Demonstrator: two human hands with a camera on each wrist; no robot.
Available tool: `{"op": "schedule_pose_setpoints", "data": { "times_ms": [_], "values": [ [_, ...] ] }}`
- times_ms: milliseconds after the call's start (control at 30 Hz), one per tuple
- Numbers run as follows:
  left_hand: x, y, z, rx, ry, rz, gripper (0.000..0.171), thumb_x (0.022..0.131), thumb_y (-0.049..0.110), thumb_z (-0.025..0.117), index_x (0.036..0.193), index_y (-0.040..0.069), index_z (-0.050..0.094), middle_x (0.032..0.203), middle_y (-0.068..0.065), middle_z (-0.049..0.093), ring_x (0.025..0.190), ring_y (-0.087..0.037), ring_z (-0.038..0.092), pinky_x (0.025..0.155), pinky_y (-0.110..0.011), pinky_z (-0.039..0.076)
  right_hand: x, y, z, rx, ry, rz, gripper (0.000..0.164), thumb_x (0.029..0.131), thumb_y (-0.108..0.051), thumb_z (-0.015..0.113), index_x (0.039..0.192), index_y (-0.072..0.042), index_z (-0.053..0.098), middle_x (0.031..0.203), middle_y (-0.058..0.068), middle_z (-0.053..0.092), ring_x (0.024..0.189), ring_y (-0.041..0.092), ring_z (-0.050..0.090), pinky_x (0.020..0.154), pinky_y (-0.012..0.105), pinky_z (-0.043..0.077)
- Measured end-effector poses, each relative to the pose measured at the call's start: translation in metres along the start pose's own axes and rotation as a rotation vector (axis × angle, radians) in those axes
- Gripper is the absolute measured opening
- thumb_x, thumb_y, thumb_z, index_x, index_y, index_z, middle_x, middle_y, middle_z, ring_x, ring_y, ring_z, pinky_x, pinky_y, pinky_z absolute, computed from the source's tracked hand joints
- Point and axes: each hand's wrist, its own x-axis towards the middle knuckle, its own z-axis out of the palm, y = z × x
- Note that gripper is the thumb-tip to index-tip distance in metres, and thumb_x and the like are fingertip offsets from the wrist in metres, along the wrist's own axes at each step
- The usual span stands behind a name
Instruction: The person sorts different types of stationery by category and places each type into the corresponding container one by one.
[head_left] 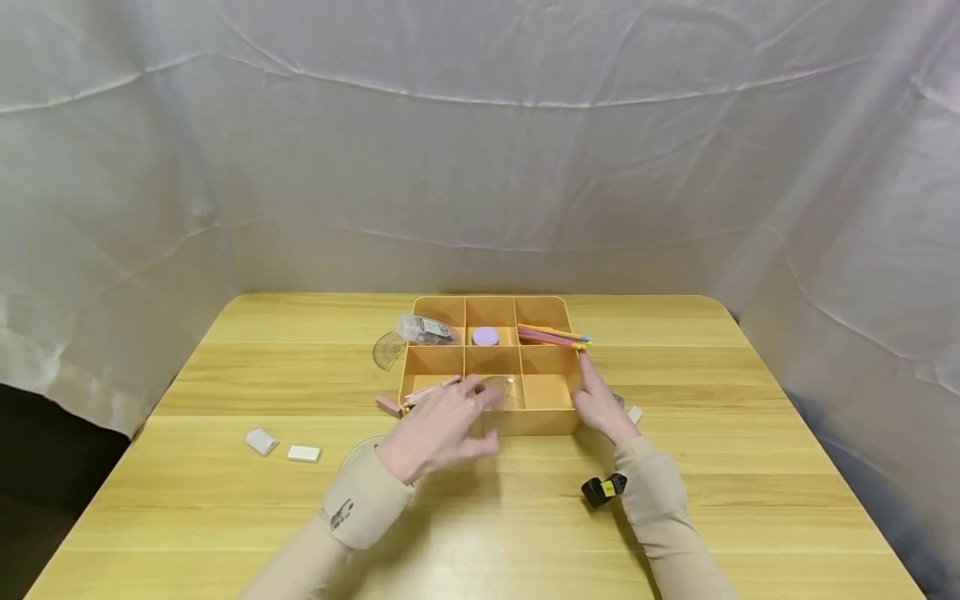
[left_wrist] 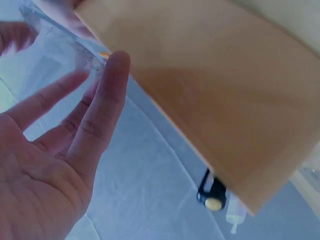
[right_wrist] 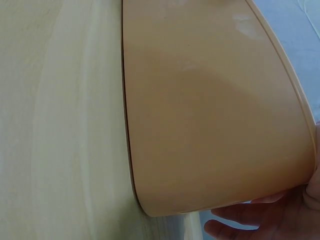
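Note:
An orange organizer box with several compartments sits on the table. My left hand hovers over its front edge, fingers spread, blurred by motion. Just beyond those fingertips, a clear protractor shows in the front middle compartment. In the left wrist view the left palm faces the camera, with fingertips right at the box rim. My right hand holds the box's right side; in the right wrist view its fingers lie along the outer wall, the thumb at the rim. Pale pink sticks lie in the front left compartment.
Colored pencils stick out over the back right wall. A purple round item and a clear pack occupy other back compartments. Left of the box lie another protractor and two white erasers. A white block lies right.

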Motion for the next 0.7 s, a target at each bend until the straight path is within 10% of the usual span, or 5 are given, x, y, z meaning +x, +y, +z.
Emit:
{"op": "schedule_pose_setpoints", "data": {
  "times_ms": [333,700],
  "values": [
    [0.029,-0.014,0.005,-0.045,-0.045,-0.066,0.060,0.093,0.024,0.054,0.145,0.001,0.038,0.126,-0.024,0.051,0.083,-0.022,0.062,0.075,-0.032,0.059,-0.001,0.000,0.001,-0.002,-0.002,-0.003,0.069,0.088,0.011,0.033,0.145,0.019,-0.004,0.152,0.036,-0.003,0.138,0.046,0.003,0.115,0.056,0.006],
    [0.058,-0.021,0.015,0.063,-0.027,-0.127,0.042,0.086,0.023,0.060,0.122,0.003,0.051,0.095,-0.013,0.052,0.069,-0.019,0.055,0.053,-0.028,0.056,-0.001,0.000,0.001,-0.005,0.005,-0.018,0.070,0.087,0.011,0.033,0.146,0.017,-0.005,0.153,0.035,-0.003,0.139,0.045,0.004,0.115,0.056,0.006]
  ]
}}
